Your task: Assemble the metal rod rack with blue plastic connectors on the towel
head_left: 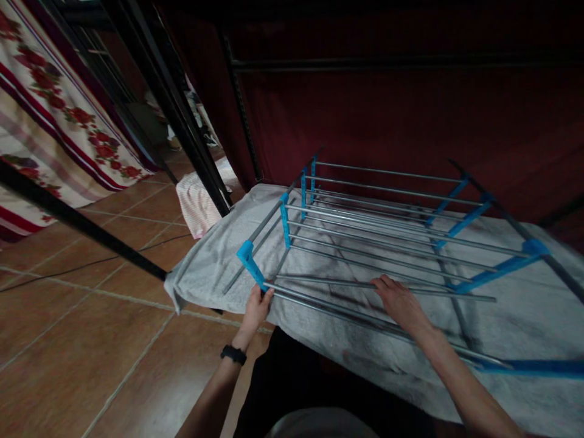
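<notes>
A metal rack [365, 216] of grey tubes with blue plastic connectors lies on a grey blanket. At its near left corner, my left hand [258, 307] is closed around the lower end of a blue connector [250, 263], where the front tubes meet it. My right hand [398, 299] has its fingers wrapped over a loose-looking grey tube [328, 280] inside the frame. That tube's right end sticks out past the hand at a slight slant. Another blue connector [533, 368] lies low at the right, by the ends of the front tubes.
The grey blanket [205, 280] covers a low bed against a dark red cloth [387, 115]. Black metal posts [168, 103] and a slanted black bar [82, 225] stand at the left. A flowered curtain [68, 115] hangs over the brown tiled floor [50, 340], where a cable runs.
</notes>
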The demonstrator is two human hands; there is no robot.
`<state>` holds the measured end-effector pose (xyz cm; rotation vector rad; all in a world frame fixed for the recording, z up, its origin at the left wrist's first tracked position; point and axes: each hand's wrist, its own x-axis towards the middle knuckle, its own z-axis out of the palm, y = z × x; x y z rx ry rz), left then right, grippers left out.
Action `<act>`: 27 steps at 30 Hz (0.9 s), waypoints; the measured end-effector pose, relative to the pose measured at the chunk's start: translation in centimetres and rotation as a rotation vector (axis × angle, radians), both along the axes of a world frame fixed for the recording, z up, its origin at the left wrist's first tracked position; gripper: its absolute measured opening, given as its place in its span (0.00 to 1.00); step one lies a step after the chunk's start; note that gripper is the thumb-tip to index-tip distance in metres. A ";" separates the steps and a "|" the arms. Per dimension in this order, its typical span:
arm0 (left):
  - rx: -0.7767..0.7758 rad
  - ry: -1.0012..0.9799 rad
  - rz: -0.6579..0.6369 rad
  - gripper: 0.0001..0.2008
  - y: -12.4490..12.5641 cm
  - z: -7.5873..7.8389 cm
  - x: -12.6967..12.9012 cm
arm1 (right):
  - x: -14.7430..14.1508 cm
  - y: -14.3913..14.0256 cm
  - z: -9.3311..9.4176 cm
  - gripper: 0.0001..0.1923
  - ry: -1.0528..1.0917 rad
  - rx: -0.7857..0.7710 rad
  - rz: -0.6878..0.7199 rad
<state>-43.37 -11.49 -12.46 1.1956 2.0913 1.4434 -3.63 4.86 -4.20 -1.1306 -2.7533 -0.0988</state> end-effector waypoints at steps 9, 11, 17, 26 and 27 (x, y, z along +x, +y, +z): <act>-0.004 0.032 -0.004 0.18 -0.1 -0.7 -0.2 | -0.2 -4.8 3.0 0.16 0.118 0.217 0.021; -0.008 0.039 -0.008 0.18 -0.1 -0.5 -0.1 | 0.0 -5.9 3.4 0.15 0.133 0.220 0.017; -0.002 0.046 -0.001 0.16 -0.2 0.3 0.1 | 0.8 -8.3 3.0 0.15 0.225 0.201 0.027; -0.012 -0.161 -0.027 0.23 -0.4 1.6 0.3 | 0.1 -8.4 4.9 0.16 0.264 0.217 -0.044; -0.009 -0.209 -0.043 0.24 -0.6 2.1 0.3 | -0.1 -8.3 5.4 0.16 0.279 0.221 -0.064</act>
